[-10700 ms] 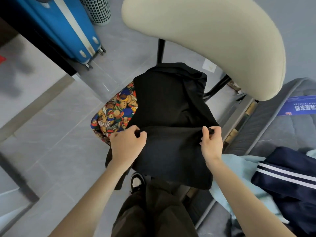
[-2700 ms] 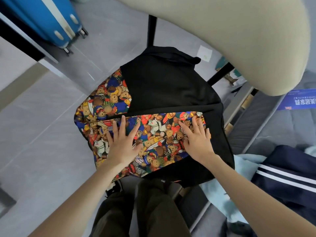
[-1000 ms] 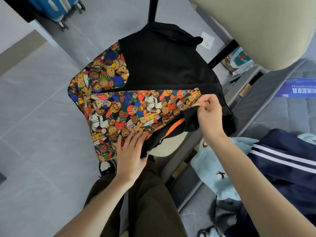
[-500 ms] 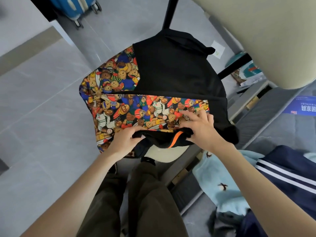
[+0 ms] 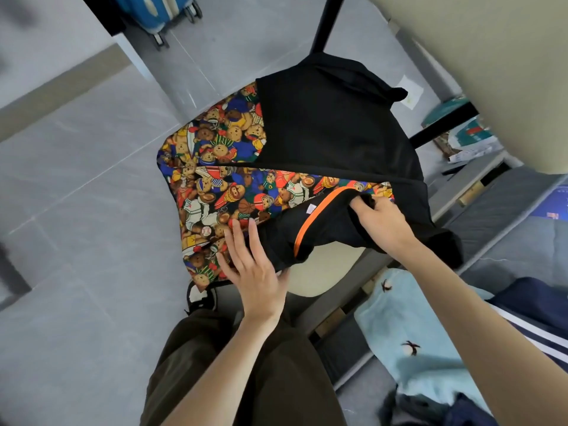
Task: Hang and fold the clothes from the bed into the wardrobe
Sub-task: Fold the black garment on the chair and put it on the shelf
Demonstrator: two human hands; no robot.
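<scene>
Atop the chair seat (image 5: 322, 269), left hand (image 5: 255, 272) flat on bear-print garment (image 5: 221, 192), right hand (image 5: 381, 222) in tight grip on black fold (image 5: 325, 229).

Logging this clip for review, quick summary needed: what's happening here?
A person is folding a black garment with a colourful teddy-bear print on a beige chair seat. The left hand presses flat on the print side with straight fingers, while the right hand grips a bunched black edge with orange trim at the garment's near side. A light blue bird-print cloth and a navy white-striped garment lie on the grey bed to the right.
</scene>
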